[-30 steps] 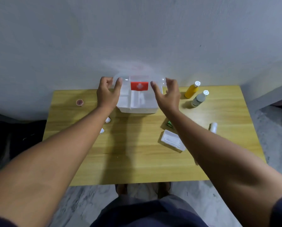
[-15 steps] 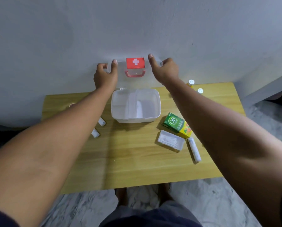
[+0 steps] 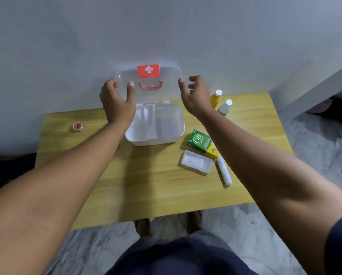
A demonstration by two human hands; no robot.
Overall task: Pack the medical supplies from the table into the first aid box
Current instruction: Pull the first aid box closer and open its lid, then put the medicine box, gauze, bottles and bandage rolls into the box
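The clear first aid box (image 3: pixel 156 142) stands open at the back of the wooden table (image 3: pixel 146 179), and its inside looks bare. Its lid (image 3: pixel 166 82), with a red cross label and a red handle, is upright against the wall. My left hand (image 3: pixel 116 102) grips the lid's left edge. My right hand (image 3: pixel 196 94) is at the lid's right edge, thumb tip touching it and fingers spread clear. A green box (image 3: pixel 199 141), a clear case of cotton swabs (image 3: pixel 196 162) and a white bandage roll (image 3: pixel 223 171) lie to the right of the first aid box.
A yellow bottle (image 3: pixel 214 99) and a grey bottle (image 3: pixel 224 108) stand at the back right, close to my right wrist. A small red round item (image 3: pixel 78 126) sits at the far left. The grey wall is directly behind the box. My feet show under the table's near edge.
The lid has swung from closed to upright against the wall, with both hands following it up. My right hand's fingers have come off the lid edge.
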